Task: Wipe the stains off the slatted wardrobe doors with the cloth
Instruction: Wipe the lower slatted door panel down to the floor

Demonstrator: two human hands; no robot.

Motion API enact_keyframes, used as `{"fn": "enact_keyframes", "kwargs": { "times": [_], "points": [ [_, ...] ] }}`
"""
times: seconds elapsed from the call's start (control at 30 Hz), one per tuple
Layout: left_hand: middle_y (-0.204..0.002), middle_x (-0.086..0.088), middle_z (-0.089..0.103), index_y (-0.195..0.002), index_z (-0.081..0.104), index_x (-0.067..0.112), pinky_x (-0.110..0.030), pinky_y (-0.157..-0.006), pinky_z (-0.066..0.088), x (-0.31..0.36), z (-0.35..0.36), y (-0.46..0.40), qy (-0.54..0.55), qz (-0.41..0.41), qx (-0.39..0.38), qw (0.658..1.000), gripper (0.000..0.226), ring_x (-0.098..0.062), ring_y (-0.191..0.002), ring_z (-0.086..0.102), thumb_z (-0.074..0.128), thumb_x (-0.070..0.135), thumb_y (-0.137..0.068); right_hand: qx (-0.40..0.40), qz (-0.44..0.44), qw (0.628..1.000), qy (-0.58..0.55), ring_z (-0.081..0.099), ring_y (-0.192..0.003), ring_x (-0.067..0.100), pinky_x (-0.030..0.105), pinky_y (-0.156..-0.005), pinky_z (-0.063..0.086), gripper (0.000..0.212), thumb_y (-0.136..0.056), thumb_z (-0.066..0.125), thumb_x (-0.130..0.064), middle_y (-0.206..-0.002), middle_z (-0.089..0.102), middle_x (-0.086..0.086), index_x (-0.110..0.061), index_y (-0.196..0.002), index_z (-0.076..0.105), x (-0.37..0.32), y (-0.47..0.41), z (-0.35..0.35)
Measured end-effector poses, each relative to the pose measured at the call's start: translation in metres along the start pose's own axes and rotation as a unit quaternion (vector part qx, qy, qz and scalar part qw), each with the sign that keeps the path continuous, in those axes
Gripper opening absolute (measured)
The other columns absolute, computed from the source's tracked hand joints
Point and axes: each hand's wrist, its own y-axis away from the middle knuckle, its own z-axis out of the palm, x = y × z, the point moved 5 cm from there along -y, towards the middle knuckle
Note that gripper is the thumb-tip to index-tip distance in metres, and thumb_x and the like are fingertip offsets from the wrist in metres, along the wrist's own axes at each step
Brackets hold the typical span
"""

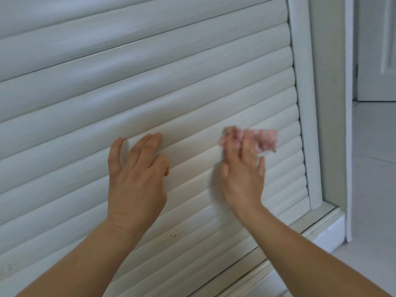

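The slatted wardrobe door (150, 82) fills most of the head view, its white rounded slats running from lower left to upper right, bounded at 3 o'clock by a rounded vertical frame post (302, 103) and at 5 o'clock by the bottom rail (295, 221). The left hand (135, 174) lies flat against the slats just left of centre, fingers straight and spread, thumb out toward 10 o'clock, fingertips resting on a slat edge; it holds nothing. The right hand (244, 174) is at 4 o'clock from frame centre and is motion-blurred. Its fingers extend toward 12 o'clock and press the cloth (257, 139) against the door; the blur prevents telling whether any finger curls round the fabric. The cloth is pink with pale mottling, bunched, and sits under and beyond the right fingertips, with its free end reaching toward 3 o'clock, near the frame post but apart from it. A stain (172, 234) of small reddish-brown specks is on a lower slat at 6 o'clock, between the two forearms, well apart from the cloth. A fainter speckled patch (8, 267) is at 8 o'clock near the left frame edge. At 3 o'clock, beyond the wardrobe side panel (330, 103), there is a pale floor (372, 168) and a white panelled room door (377, 50).
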Motion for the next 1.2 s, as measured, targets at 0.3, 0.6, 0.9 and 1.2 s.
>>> {"fn": "enact_keyframes", "kwargs": {
  "times": [0.3,0.6,0.9,1.2],
  "points": [
    [-0.129,-0.015,0.057,-0.075,0.056,0.011,-0.055,-0.109,0.013,0.053,0.017,-0.019,0.015,0.1,-0.004,0.995,0.029,-0.028,-0.125,0.049,0.03,0.001,-0.071,-0.01,-0.188,0.98,0.062,0.037,-0.136,0.026,0.058,-0.11,0.017,0.056,-0.08,0.037,-0.027,-0.149,0.037,0.008,-0.028,-0.133,0.054,0.005,-0.001,0.006],
    [-0.138,-0.017,0.049,-0.07,0.053,0.01,-0.052,-0.111,0.009,0.057,0.039,-0.017,0.004,0.095,-0.03,0.995,0.023,-0.025,-0.132,0.033,0.033,-0.001,-0.071,-0.037,0.059,0.997,-0.024,-0.003,-0.146,0.013,0.044,-0.116,-0.006,0.065,-0.093,0.036,-0.019,-0.159,-0.008,-0.005,-0.043,-0.148,0.012,0.091,-0.065,-0.037],
    [-0.141,-0.016,0.045,-0.07,0.052,0.01,-0.053,-0.112,0.007,0.055,0.041,-0.014,0.004,0.1,-0.026,0.995,0.018,-0.024,-0.134,0.029,0.039,-0.002,-0.07,0.024,0.096,0.993,-0.062,-0.003,-0.146,0.013,0.046,-0.117,0.003,0.074,-0.079,0.023,-0.026,-0.16,0.0,0.002,-0.034,-0.151,0.007,0.084,-0.046,-0.017],
    [-0.14,-0.015,0.048,-0.072,0.054,0.01,-0.054,-0.111,0.013,0.057,0.043,-0.007,0.022,0.105,-0.004,0.994,0.016,-0.024,-0.134,0.032,0.042,-0.001,-0.069,0.005,-0.211,0.977,0.015,0.022,-0.143,0.031,0.061,-0.111,0.017,0.059,-0.08,0.043,-0.023,-0.152,0.029,0.014,-0.023,-0.139,0.047,0.023,0.05,0.041]
  ]
}}
